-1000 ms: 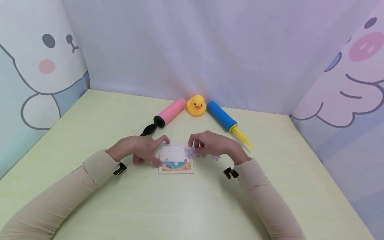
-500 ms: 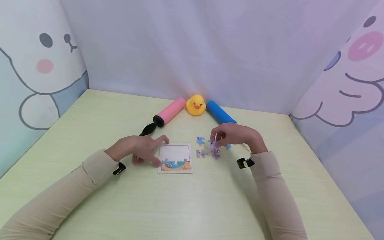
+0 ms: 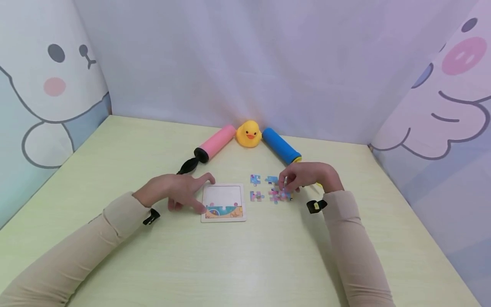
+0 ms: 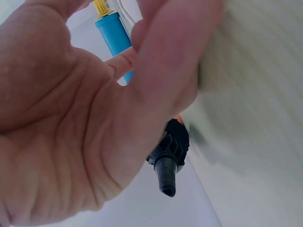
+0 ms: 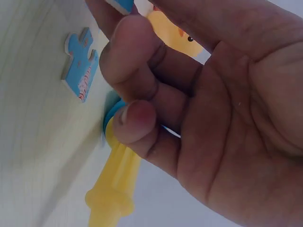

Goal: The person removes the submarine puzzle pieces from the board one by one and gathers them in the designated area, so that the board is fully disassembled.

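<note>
A white puzzle tray (image 3: pixel 244 204) lies flat on the table, its lower strip filled with a printed beach picture (image 3: pixel 225 212). My left hand (image 3: pixel 180 191) rests at its left side, thumb on the lower left edge and forefinger by the top left corner. To the right of the tray, several loose jigsaw pieces (image 3: pixel 255 179) lie in two rows. Over the right end of these, my right hand (image 3: pixel 304 175) pinches a blue jigsaw piece (image 5: pixel 122 4), of which only a corner shows in the right wrist view. Another blue piece (image 5: pixel 80 66) lies below that hand.
Behind the tray stands a yellow rubber duck (image 3: pixel 249 134), between a pink hand pump (image 3: pixel 218 143) with a black nozzle and a blue hand pump (image 3: pixel 280 145). The blue pump's yellow nozzle (image 5: pixel 113 184) lies close under my right hand.
My right hand has moved right, from the tray's right edge to the far end of the loose pieces, uncovering several of them. The left hand stays at the tray.
</note>
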